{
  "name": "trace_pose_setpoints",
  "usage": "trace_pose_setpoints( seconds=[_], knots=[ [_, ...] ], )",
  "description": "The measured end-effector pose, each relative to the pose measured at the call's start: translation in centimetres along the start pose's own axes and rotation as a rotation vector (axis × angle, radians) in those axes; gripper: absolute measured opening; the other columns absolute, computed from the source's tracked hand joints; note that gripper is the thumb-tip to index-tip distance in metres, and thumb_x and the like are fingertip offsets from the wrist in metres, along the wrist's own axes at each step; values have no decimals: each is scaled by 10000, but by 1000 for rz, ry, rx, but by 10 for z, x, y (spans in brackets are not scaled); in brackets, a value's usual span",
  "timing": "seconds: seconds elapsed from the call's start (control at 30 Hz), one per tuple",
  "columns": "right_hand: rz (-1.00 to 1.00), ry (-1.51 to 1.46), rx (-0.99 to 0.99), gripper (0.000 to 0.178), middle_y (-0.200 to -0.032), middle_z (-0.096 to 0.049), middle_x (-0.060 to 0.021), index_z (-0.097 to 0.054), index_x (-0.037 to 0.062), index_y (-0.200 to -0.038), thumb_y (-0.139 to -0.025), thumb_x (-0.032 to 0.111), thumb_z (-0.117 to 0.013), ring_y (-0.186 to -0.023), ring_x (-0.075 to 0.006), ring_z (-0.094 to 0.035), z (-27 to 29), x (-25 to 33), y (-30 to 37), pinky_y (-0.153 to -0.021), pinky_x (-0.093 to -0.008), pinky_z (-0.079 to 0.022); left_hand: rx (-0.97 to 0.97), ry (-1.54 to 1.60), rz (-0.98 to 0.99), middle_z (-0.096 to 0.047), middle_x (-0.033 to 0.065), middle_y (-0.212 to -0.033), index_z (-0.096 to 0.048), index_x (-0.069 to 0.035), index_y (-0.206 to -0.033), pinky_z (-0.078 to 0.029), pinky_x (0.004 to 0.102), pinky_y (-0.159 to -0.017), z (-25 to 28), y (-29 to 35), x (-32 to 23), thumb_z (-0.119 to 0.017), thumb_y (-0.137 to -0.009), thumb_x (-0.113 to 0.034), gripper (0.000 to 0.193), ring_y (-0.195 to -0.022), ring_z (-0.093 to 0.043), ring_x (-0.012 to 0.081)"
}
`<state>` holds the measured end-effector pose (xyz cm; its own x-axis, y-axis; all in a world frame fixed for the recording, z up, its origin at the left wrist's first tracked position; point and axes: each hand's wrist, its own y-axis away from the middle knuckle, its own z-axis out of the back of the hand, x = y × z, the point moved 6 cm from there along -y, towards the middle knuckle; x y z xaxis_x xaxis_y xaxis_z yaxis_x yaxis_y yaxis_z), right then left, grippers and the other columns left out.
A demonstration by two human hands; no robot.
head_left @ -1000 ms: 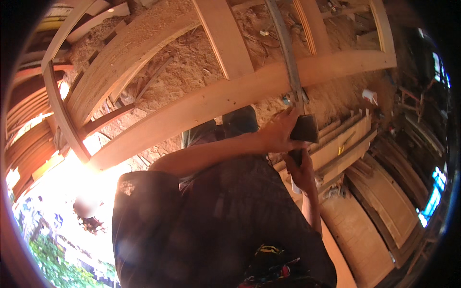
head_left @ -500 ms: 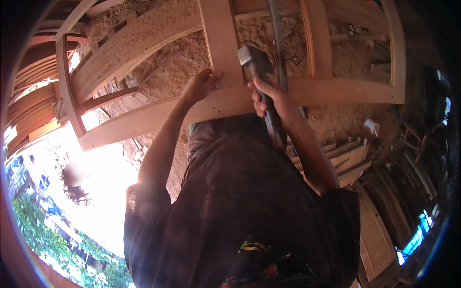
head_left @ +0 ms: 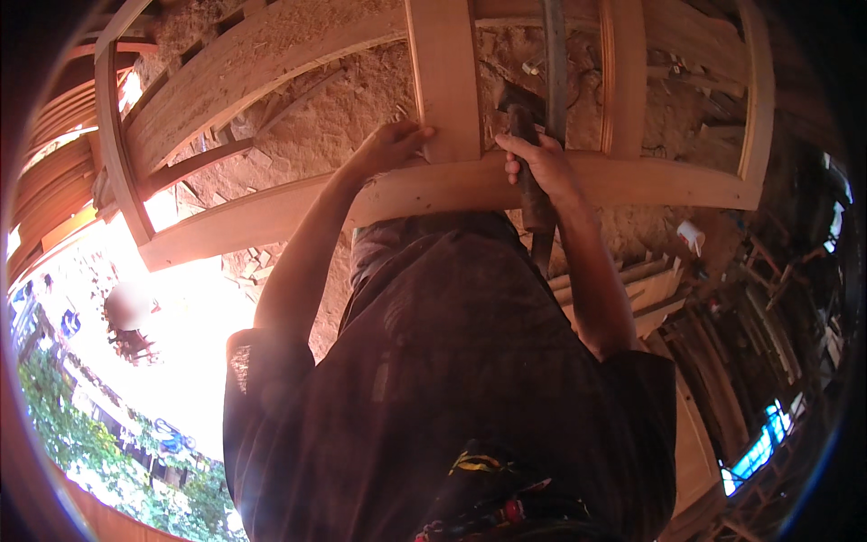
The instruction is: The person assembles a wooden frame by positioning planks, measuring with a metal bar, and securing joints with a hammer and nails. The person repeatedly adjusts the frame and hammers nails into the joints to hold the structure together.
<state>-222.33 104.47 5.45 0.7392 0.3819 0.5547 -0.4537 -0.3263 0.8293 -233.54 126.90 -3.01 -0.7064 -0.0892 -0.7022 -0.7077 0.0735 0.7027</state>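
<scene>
My right hand (head_left: 542, 169) is wrapped around the handle of a hammer (head_left: 522, 116), whose dark head points away from me, over the gap beside a metal bar (head_left: 554, 68). My left hand (head_left: 394, 144) is closed, fingertips pressed together against the left edge of a wide wooden upright (head_left: 444, 81), close to where it meets the curved rail (head_left: 433, 190). Whatever those fingers pinch is too small or hidden to make out. Upright and rail belong to a large wooden frame lying in front of me, its near rail against my waist.
A narrower upright (head_left: 623, 81) stands right of the metal bar. Sawdust and offcuts cover the ground (head_left: 298, 117) below. Stacked curved boards (head_left: 59, 190) lie far left. A white container (head_left: 690, 237) and timber pieces (head_left: 646, 289) are at right. Another person (head_left: 131, 330) is outside at left.
The hammer head has dropped and tilted away from me, into shade. The frame appears shifted right in view, and my left hand sits slightly farther right with it.
</scene>
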Motion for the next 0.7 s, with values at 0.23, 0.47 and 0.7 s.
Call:
trace_pose_setpoints(
  seconds=[0.23, 0.47, 0.7],
  knots=[
    [60, 142, 97, 228, -711, -596, -13, -580, 62, -994, -910, 185, -752, -589, -111, -596, -10, 12, 1, -517, -299, -508, 23, -34, 59, -723, 67, -1021, -673, 0, -1262, -555, 264, -776, 1, -1, 3, -643, -1030, -440, 499, -869, -674, 104],
    [77, 181, 21, 313, -773, -591, -1, -551, 45, -1072, -896, 199, -760, -603, -99, -588, -11, 7, 6, -531, -303, -518, -5, -50, -11, -727, 75, -940, -697, 16, -1201, -550, 277, -735, -1, -3, 1, -638, -1029, -444, 495, -832, -679, 113],
    [61, 201, 69, 357, -787, -592, -23, -521, 38, -1090, -881, 190, -767, -608, -105, -590, -9, 1, 5, -517, -300, -518, -30, -78, -26, -742, 109, -887, -720, 28, -1145, -575, 311, -740, 3, -6, 8, -671, -1001, -440, 492, -835, -724, 160]
  ],
)
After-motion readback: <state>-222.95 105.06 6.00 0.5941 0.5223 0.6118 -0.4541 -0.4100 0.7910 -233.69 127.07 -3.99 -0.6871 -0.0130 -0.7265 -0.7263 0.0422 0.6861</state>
